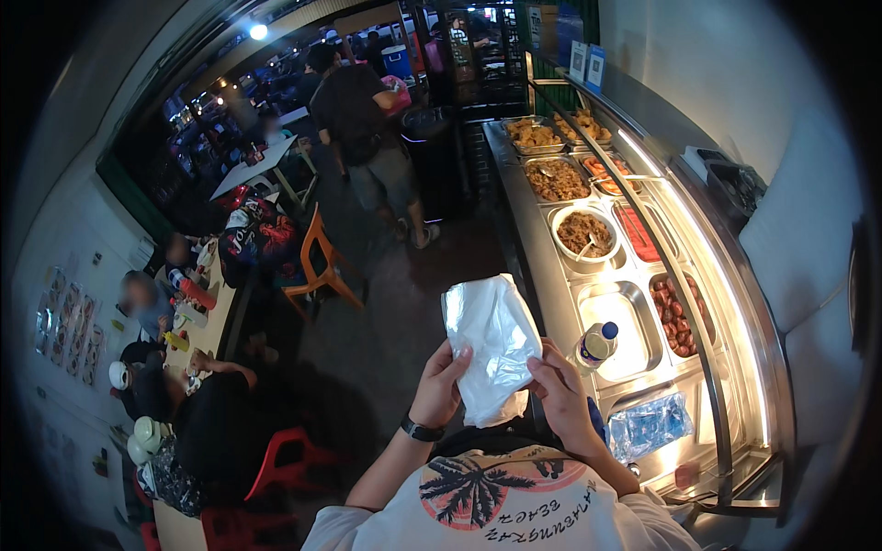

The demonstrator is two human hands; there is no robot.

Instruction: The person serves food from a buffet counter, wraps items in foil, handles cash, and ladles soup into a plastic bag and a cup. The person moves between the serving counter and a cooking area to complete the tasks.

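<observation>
I hold a flat, shiny white plastic packet (489, 337) upright in front of my chest; its contents cannot be made out. My left hand (441, 382) pinches its left edge with the thumb on the near face. On the opposite edge, my right hand (555, 386) grips it between thumb and fingers. To the right, beside my right hand, a clear bottle with a blue cap (597, 344) stands at the edge of the steel food counter (551, 296). A blue plastic-wrapped packet (651, 423) lies on the counter nearer to me.
Behind the counter's glass frame stand an empty steel tray (613, 320), a bowl of cooked food (584, 234) and trays of fried pieces (534, 134). An orange chair (320, 262) and a red chair (293, 454) are left. People sit along a long table (196, 327); a person (358, 117) stands ahead.
</observation>
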